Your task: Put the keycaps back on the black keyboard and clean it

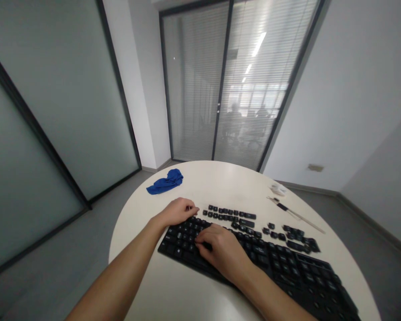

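A black keyboard (187, 252) lies at a slant along the near side of the table, and round key sockets show bare at its right end. Over its left part, my right hand (222, 249) bends down with fingers and thumb closing on the keys; whatever is between the fingertips is hidden. My left hand (178, 211) hovers at the keyboard's upper left corner, thumb and fingers pinched together. Anything in that pinch is too small to make out. Just beyond the keyboard, loose black keycaps (225, 211) lie in rows, with more keycaps (297, 234) grouped to the right.
On the round white table (217, 178), a crumpled blue cloth (167, 182) lies at the far left. A thin brush-like tool (300, 215) with a dark band rests at the right, near a small clear plastic bag (278, 190). Glass doors with blinds stand behind.
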### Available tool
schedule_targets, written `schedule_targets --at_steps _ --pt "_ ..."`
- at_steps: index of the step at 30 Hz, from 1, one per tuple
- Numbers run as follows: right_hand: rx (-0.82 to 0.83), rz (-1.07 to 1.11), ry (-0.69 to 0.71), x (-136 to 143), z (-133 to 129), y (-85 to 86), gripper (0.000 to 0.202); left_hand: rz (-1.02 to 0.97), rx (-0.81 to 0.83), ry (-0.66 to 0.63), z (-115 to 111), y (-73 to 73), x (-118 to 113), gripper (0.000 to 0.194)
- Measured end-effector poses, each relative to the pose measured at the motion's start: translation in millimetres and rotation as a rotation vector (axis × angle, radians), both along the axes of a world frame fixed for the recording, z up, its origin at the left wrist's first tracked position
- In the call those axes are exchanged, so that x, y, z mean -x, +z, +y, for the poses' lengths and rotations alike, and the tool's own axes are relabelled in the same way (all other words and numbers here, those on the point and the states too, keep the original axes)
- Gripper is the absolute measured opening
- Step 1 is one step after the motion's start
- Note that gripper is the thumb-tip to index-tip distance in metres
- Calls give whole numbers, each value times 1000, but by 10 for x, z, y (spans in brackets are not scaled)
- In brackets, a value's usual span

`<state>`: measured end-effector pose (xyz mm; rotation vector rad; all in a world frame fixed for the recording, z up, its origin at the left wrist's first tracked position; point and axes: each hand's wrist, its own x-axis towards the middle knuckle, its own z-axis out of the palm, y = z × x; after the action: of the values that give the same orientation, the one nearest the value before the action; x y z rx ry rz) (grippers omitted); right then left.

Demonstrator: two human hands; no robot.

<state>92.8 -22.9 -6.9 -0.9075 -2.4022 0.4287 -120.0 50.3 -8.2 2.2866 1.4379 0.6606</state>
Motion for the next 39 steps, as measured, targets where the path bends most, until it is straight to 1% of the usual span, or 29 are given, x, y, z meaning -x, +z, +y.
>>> schedule_targets --at_steps 4,8,13,18,22,26,29,33,39 --pt "4 -5 -26 17 -18 -17 15 -11 0 -4 5 -15 6 38" --pt "-56 -74 -53 16 -28 -19 14 -20 0 -4 8 -20 8 39" --pt "-101 -186 -28 -12 -41 53 15 -15 9 -3 4 -13 2 38" --pt "-100 -282 -23 15 -56 137 18 18 -10 7 1 -21 -22 36" --pt "-71 -344 -26 48 -59 182 17 53 -22 43 -14 -19 -61 31" --pt "-26 -309 -22 32 -54 202 15 63 -47 91 -19 -13 -124 25" --pt "-5 -286 -9 0 -52 205 13 55 -31 120 -5 -10 -183 25" --pt "-5 -275 3 -40 -52 198 12 65 9 137 14 3 -241 28" --pt "-14 -248 45 -85 -49 197 13 56 113 123 45 17 -254 32"
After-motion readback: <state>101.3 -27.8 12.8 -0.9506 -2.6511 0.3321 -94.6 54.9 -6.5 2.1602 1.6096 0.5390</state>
